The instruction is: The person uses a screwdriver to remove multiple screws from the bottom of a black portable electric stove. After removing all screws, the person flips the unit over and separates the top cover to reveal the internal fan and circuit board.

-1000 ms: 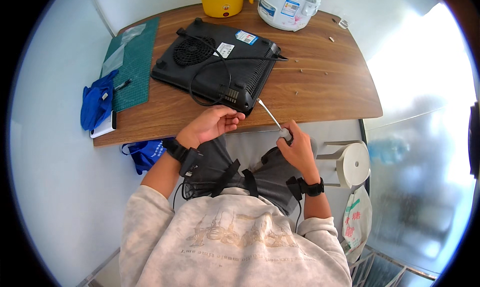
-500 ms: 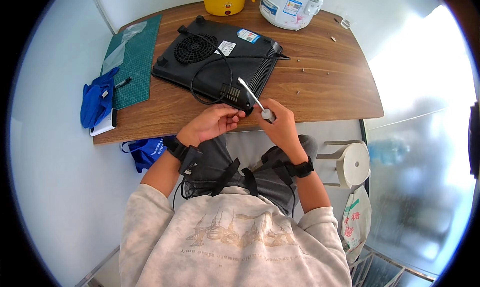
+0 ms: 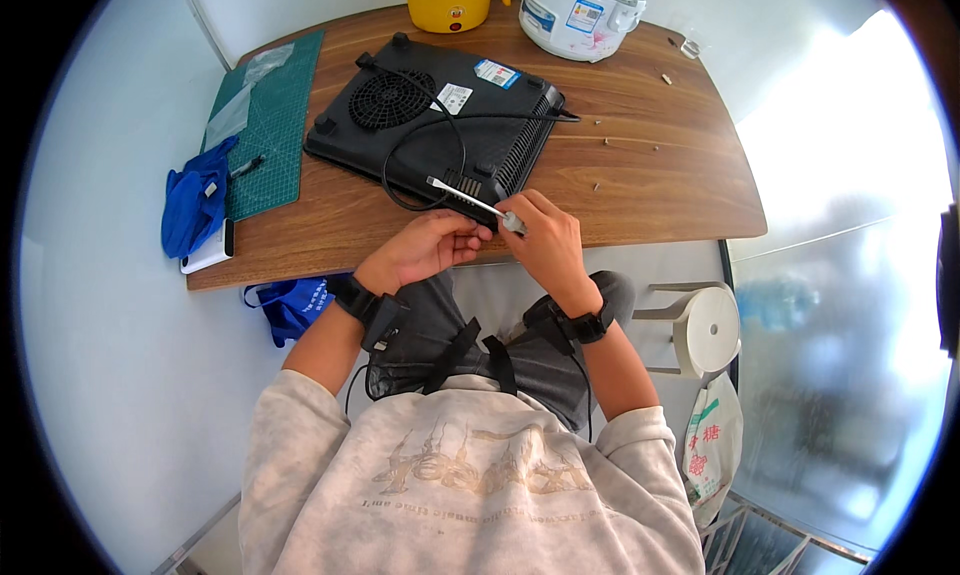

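A black induction cooker (image 3: 490,143) lies upside down on the wooden table, its round fan grille and rubber feet facing up. Its black power cord (image 3: 387,165) loops over the underside. My right hand (image 3: 545,240) is closed round the pale handle of a screwdriver (image 3: 466,196); the metal shaft points up and left over the vent slots, with the tip free. At the cooker's near corner, my left hand (image 3: 432,247) has its fingers curled and its thumb and fingertips together. Whatever sits between those fingertips is too small or hidden to tell.
Several small screws (image 3: 596,186) lie loose on the table's right side. A yellow pot (image 3: 447,10) and a white rice cooker (image 3: 575,20) stand at the back. A green cutting mat (image 3: 275,125) and a blue cloth bag (image 3: 193,200) are at left; a stool (image 3: 707,330) stands right.
The screwdriver has swung down to the left, from pointing steeply up to lying low over the vent slots. My right hand has turned and shifted slightly left; the left hand stays at the corner.
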`<control>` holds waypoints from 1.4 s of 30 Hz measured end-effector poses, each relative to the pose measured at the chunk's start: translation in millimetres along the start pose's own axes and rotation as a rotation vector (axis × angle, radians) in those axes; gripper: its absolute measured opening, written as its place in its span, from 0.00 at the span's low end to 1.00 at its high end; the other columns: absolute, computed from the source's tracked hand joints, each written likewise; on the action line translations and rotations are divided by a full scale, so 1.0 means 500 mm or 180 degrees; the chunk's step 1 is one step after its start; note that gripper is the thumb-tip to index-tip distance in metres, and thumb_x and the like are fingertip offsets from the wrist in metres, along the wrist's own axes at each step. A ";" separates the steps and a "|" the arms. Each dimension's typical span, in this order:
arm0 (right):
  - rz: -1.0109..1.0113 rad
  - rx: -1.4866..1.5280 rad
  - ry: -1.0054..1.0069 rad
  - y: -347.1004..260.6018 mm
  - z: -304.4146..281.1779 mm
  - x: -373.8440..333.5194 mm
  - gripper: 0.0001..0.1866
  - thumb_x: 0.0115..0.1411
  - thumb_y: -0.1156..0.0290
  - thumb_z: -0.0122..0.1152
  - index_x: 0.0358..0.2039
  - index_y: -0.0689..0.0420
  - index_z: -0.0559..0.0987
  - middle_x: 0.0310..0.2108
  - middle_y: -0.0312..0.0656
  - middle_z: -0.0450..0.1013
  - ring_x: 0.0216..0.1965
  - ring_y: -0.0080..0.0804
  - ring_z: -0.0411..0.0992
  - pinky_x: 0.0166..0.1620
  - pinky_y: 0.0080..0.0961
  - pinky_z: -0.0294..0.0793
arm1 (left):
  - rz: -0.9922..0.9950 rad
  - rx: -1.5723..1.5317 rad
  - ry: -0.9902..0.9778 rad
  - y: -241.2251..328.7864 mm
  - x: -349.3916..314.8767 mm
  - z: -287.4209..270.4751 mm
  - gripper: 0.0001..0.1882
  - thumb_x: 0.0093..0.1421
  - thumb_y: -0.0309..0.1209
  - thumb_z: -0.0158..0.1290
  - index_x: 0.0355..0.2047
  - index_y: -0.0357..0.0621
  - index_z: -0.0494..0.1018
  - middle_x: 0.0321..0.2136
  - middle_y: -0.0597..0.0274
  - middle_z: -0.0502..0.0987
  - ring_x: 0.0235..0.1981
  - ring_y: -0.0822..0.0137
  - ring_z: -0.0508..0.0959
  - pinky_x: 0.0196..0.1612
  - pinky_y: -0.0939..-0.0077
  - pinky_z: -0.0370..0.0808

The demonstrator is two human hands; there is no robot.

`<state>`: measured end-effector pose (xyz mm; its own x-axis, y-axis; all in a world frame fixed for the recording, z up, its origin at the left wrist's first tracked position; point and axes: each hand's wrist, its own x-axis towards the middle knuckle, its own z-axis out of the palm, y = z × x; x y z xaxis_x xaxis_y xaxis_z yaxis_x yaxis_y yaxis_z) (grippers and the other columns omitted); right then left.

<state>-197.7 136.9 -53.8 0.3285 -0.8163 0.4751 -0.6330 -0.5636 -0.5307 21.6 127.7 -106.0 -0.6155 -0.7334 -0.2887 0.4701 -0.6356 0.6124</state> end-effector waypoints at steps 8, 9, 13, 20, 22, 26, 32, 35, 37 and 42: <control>0.0087 0.0240 0.0120 0.002 0.002 0.001 0.08 0.56 0.74 0.69 0.37 0.56 0.81 0.32 0.40 0.76 0.30 0.43 0.77 0.33 0.33 0.76 | -0.0041 0.0240 0.0205 0.005 -0.005 0.015 0.09 0.70 0.27 0.50 0.46 0.37 0.77 0.38 0.60 0.82 0.35 0.73 0.79 0.42 0.76 0.79; 0.0107 0.0277 0.0135 0.003 0.003 0.001 0.08 0.56 0.74 0.69 0.37 0.56 0.81 0.32 0.40 0.76 0.30 0.43 0.77 0.33 0.33 0.76 | -0.0033 0.0279 0.0270 0.007 -0.007 0.021 0.09 0.70 0.27 0.51 0.45 0.37 0.77 0.37 0.61 0.82 0.34 0.73 0.78 0.42 0.75 0.79; 0.0183 0.0287 0.0017 0.007 0.002 -0.002 0.10 0.55 0.73 0.69 0.39 0.54 0.81 0.36 0.40 0.76 0.34 0.46 0.79 0.36 0.38 0.78 | -0.0102 -0.0066 0.0261 0.007 -0.004 0.013 0.07 0.69 0.25 0.50 0.41 0.38 0.77 0.34 0.64 0.80 0.31 0.75 0.75 0.40 0.76 0.76; -0.0213 -0.0028 -0.0049 0.009 -0.001 -0.007 0.14 0.51 0.74 0.70 0.39 0.54 0.81 0.37 0.38 0.77 0.34 0.43 0.79 0.35 0.36 0.79 | -0.0103 -0.0182 0.0182 0.005 -0.003 -0.003 0.06 0.69 0.25 0.48 0.37 0.39 0.76 0.32 0.66 0.77 0.30 0.76 0.73 0.40 0.76 0.76; -0.0360 -0.0158 -0.0049 0.009 -0.003 -0.009 0.15 0.49 0.75 0.70 0.39 0.54 0.80 0.38 0.37 0.76 0.34 0.42 0.79 0.35 0.36 0.79 | -0.0109 -0.0161 0.0211 0.003 -0.003 -0.004 0.07 0.69 0.25 0.48 0.37 0.39 0.76 0.32 0.66 0.77 0.31 0.76 0.73 0.40 0.76 0.76; -0.0574 -0.0344 -0.0108 0.000 -0.014 -0.007 0.16 0.48 0.76 0.70 0.40 0.54 0.80 0.37 0.37 0.76 0.35 0.40 0.79 0.35 0.36 0.79 | -0.0074 -0.0131 0.0216 0.001 -0.005 -0.006 0.07 0.70 0.27 0.48 0.37 0.39 0.76 0.32 0.66 0.77 0.31 0.75 0.74 0.41 0.76 0.77; -0.0424 -0.0285 -0.0226 0.003 -0.015 -0.006 0.15 0.50 0.75 0.69 0.40 0.54 0.79 0.36 0.38 0.75 0.36 0.41 0.79 0.36 0.36 0.78 | -0.0091 -0.0108 0.0075 0.004 -0.004 -0.007 0.07 0.70 0.28 0.50 0.38 0.39 0.76 0.33 0.66 0.78 0.32 0.75 0.75 0.42 0.76 0.77; -0.0450 -0.0221 -0.0396 0.005 -0.025 0.001 0.14 0.52 0.74 0.69 0.41 0.54 0.80 0.36 0.38 0.75 0.36 0.42 0.79 0.35 0.37 0.78 | -0.0146 -0.0055 0.0176 0.002 -0.003 -0.004 0.07 0.70 0.27 0.49 0.38 0.39 0.76 0.33 0.66 0.77 0.32 0.75 0.74 0.42 0.76 0.77; -0.0520 -0.0243 -0.0517 0.007 -0.030 0.011 0.14 0.52 0.73 0.68 0.40 0.55 0.79 0.36 0.39 0.75 0.36 0.43 0.78 0.35 0.37 0.77 | -0.0128 -0.0003 0.0204 0.003 -0.005 -0.001 0.07 0.70 0.27 0.48 0.38 0.39 0.76 0.33 0.66 0.77 0.32 0.75 0.74 0.43 0.76 0.77; -0.0724 -0.0595 -0.0655 0.000 -0.036 0.033 0.12 0.53 0.70 0.69 0.36 0.57 0.76 0.32 0.42 0.74 0.34 0.42 0.78 0.35 0.37 0.77 | -0.0153 0.0131 0.0118 0.005 -0.007 0.006 0.08 0.71 0.27 0.49 0.39 0.38 0.76 0.35 0.65 0.78 0.33 0.75 0.74 0.43 0.76 0.76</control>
<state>-204.6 125.8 -33.4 0.5981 -0.6917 0.4049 -0.6384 -0.7165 -0.2810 23.2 129.3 -101.2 -0.6125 -0.7112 -0.3450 0.4138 -0.6603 0.6267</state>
